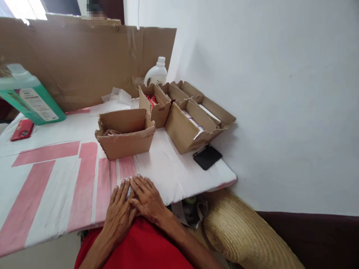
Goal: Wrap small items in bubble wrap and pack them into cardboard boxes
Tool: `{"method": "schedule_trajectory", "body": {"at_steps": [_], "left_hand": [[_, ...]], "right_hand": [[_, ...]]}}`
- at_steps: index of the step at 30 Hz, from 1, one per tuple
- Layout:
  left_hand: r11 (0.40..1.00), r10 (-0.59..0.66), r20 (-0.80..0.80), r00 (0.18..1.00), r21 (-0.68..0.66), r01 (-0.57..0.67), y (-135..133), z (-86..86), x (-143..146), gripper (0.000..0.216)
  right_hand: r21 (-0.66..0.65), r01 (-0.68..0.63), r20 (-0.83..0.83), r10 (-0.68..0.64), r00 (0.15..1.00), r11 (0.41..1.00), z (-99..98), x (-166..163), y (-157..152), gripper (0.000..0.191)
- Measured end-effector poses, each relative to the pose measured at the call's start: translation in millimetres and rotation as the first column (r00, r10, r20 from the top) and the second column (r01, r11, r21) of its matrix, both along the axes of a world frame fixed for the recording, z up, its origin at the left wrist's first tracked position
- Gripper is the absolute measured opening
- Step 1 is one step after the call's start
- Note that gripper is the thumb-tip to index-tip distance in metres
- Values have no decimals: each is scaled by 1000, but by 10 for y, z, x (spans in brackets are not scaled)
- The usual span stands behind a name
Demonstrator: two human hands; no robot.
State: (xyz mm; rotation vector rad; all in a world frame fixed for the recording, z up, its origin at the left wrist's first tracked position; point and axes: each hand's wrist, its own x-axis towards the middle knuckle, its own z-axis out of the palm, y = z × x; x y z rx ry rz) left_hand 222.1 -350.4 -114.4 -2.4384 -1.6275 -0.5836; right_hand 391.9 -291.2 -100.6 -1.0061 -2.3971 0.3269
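Observation:
Both of my hands rest side by side at the table's near edge, thumbs close together. My left hand [121,207] lies with its fingers stretched forward on the cloth. Beside it, my right hand [148,198] is also laid flat, its fingertips meeting the left ones. A small pale grey-blue thing [129,192] shows in the gap between them; mostly covered, its kind cannot be made out. Ahead of the hands stands an open cardboard box [127,144] with some brownish-red content inside.
Several more open cardboard boxes [182,130] stand at the right, near a black flat pouch [208,157]. Behind them is a white jug [158,73]. At left are a green liquid bottle [42,101] and a red phone [22,130]. A cardboard panel [84,59] closes the back.

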Motion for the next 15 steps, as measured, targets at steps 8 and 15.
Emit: {"method": "schedule_trajectory", "body": {"at_steps": [8,15], "left_hand": [[977,-190,54,980,104,183,250,75,-362,59],[943,-269,33,963,215,256,559,855,-463,45]], "right_hand": [[-14,-113,90,114,989,994,-59,177,136,58],[251,-147,119,120,986,957,772,136,410,6]]}}
